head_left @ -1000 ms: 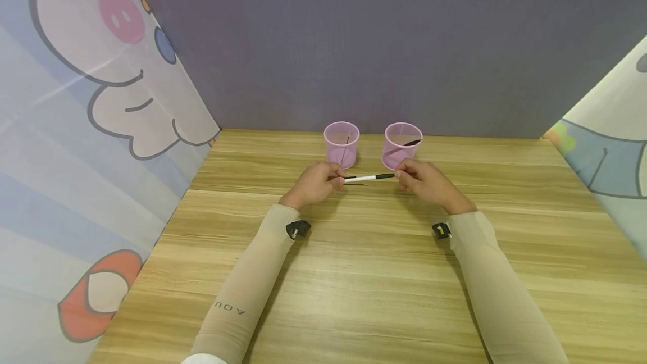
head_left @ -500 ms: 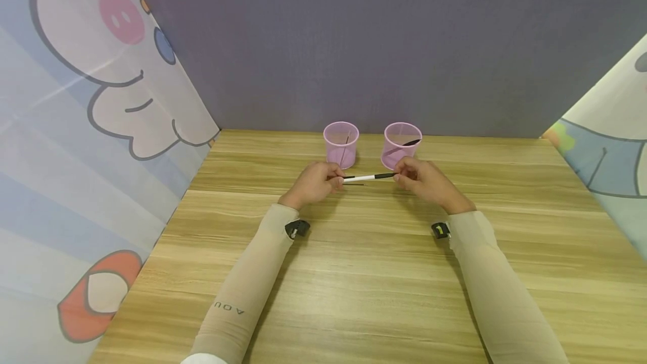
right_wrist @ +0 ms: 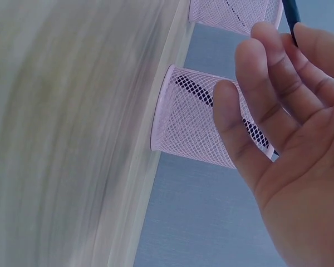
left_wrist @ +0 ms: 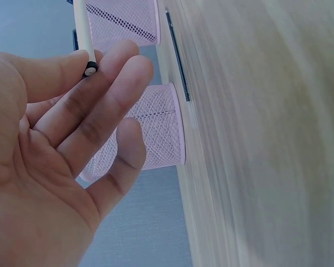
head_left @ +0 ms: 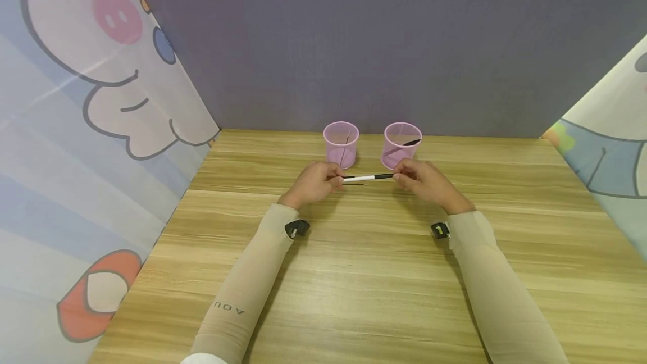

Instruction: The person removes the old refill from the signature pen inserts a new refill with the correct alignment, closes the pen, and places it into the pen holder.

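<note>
My left hand (head_left: 314, 183) and right hand (head_left: 423, 182) hold a white pen (head_left: 365, 178) level between them, above the table. The left thumb and finger pinch one end, which shows a black tip piece in the left wrist view. At the other end, the right thumb and index finger pinch its black part (right_wrist: 291, 16). The remaining fingers of both hands spread loosely. Below the white pen, a thin dark pen refill (left_wrist: 178, 58) lies on the table, partly hidden by the left hand in the head view.
Two pink mesh pen cups stand near the back wall. A thin dark stick leans in the left cup (head_left: 341, 153), and a black pen (head_left: 411, 142) leans in the right cup (head_left: 391, 159). The wooden table (head_left: 374, 285) meets a grey back panel (head_left: 384, 44) and printed side curtains.
</note>
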Available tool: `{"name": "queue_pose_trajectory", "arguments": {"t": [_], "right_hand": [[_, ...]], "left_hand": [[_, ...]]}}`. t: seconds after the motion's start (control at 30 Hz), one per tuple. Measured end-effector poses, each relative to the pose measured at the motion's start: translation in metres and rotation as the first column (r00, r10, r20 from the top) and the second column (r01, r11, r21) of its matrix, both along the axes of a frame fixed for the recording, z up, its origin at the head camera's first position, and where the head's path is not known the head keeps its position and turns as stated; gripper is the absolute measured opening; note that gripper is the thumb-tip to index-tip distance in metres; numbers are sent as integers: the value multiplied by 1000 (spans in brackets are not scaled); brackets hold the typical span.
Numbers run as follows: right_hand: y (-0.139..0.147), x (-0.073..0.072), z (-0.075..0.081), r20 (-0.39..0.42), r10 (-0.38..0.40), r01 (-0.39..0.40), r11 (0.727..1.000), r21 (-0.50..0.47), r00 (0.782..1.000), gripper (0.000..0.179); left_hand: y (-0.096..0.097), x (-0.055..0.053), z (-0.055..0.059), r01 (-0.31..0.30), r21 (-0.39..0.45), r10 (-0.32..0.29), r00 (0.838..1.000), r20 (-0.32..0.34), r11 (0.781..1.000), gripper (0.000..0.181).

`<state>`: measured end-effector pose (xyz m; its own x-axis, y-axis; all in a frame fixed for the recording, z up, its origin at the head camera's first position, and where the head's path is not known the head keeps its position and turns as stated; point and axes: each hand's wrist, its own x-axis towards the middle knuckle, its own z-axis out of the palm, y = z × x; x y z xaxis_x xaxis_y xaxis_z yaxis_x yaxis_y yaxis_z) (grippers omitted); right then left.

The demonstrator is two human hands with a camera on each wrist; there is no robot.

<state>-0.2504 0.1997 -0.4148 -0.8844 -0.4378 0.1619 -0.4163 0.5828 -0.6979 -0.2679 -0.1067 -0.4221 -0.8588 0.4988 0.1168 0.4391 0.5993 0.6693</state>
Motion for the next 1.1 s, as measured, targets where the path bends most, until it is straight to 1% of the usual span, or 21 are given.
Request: {"name": "queue_pose_trajectory", "arguments": {"t": [0.17,0.3,0.43,0.6,0.97,1.1], "right_hand": [[0,-2,-1,6,-8,8,1000,11,1000,16],[0,-2,-1,-6,-14,14,999,36,1000,23],[0,-2,-1,-19,-8,9,998,55,1000,26],[-1,-3,-3,-34,-8,11,998,67,999,27],[-2,-2,-3,-21,-16,18,997,80,1000,29],[-3,-2,-3,-12,-25,26,997,69,1000,29]], "left_hand": [[1,-1,0,6,1,-6,1000,-4,1000,13],[1,-2,0,13,-3,-13,1000,-19,1000,12],[1,-2,-1,17,-8,-17,1000,-25,1000,12],[1,-1,-1,19,2,-19,1000,-13,1000,13],[2,1,1,15,14,-15,1000,11,1000,15],[1,1,1,14,20,-14,1000,14,1000,15]]}}
